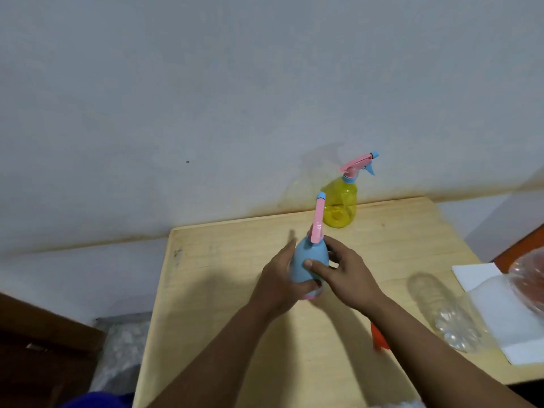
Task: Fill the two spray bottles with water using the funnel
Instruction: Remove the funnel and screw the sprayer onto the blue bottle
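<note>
A light blue spray bottle (309, 257) with a pink spray head stands at the middle of the wooden table (235, 319). My left hand (279, 281) grips its lower body from the left. My right hand (341, 272) holds it from the right, thumb across its front. A yellow spray bottle (341, 207) with a pink and blue spray head stands upright at the table's far edge, by the wall. An orange funnel (378, 338) lies on the table, mostly hidden behind my right forearm. A clear plastic water bottle (441, 310) lies on its side to the right.
A white sheet (485, 293) lies at the table's right side, with a clear-wrapped reddish object (530, 281) on it at the frame edge. The wall runs close behind the table. Dark furniture and a pale bag sit on the floor at the lower left.
</note>
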